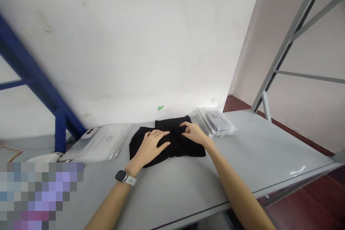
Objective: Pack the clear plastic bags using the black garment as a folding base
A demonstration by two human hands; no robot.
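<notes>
A black folded garment (176, 143) lies on the grey table (188, 183) near the wall. My left hand (152, 144) rests flat on its left half, fingers spread and pointing right; a smartwatch sits on that wrist. My right hand (194, 133) lies on the garment's right part with the fingers bent and their tips pressing into the cloth near its middle. Neither hand lifts the cloth.
A stack of clear plastic bags (104, 145) with a white phone (89, 133) on top lies left of the garment. A pile of packed bags (217, 123) sits to its right. A blue steel frame (40, 86) stands at left, a grey rack (285, 46) at right.
</notes>
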